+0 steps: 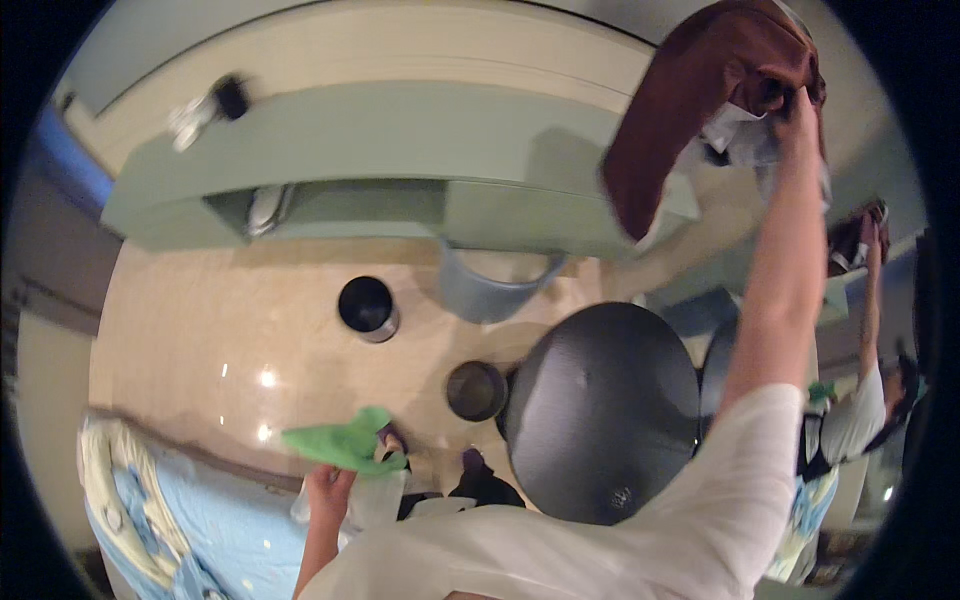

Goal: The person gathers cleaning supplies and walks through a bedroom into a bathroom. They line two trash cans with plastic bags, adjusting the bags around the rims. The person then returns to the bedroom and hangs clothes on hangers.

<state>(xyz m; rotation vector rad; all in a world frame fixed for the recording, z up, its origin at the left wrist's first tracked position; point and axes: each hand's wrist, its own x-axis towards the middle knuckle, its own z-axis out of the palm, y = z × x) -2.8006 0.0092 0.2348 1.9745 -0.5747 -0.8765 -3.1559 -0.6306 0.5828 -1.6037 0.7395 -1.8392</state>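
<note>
My right hand is raised at the upper right and grips a brown garment with a pale lining, which hangs and spreads to the left over the end of a green desk. Low and left of centre, my left hand holds a green cloth. A whitish plastic bag or thin cloth hangs beside that hand; which of the two it is, I cannot tell. The fingers of my right hand are partly hidden by the garment's folds.
A round black table stands at my right. On the floor are a black bin, a dark round container and a grey-blue chair or tub. A bed with blue bedding lies at lower left. A mirror at right reflects me.
</note>
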